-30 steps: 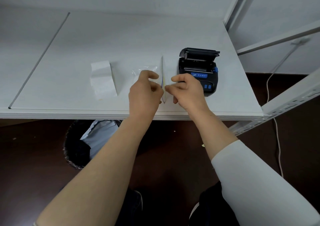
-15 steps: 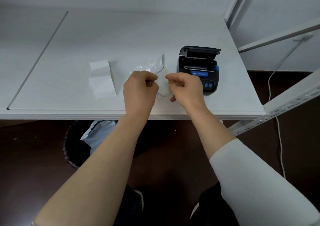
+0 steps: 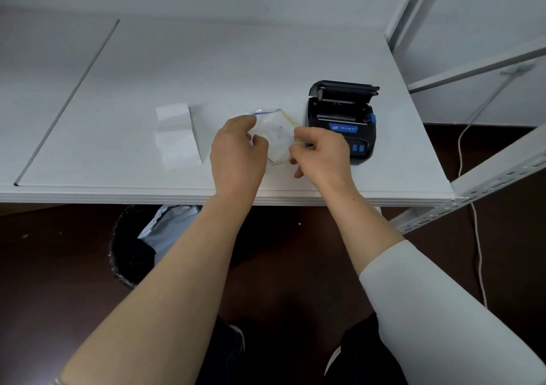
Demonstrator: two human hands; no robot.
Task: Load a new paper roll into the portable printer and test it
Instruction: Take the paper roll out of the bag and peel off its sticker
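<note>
Both hands hold a clear plastic zip bag point(image 3: 276, 132) with a blue and yellow seal strip just above the white tabletop point(image 3: 206, 68), near its front edge. The left hand point(image 3: 236, 154) pinches the bag's left side, fingers clamped on the plastic; the right hand point(image 3: 322, 155) grips its right side, thumb and fingers closed on the rim. Something white shows inside the bag, too blurred to identify. Just right of the bag sits the black portable printer point(image 3: 342, 124) with blue buttons, its lid tilted open toward the far side. To the left lies a white folded paper strip point(image 3: 177, 136), apart from the hands.
</note>
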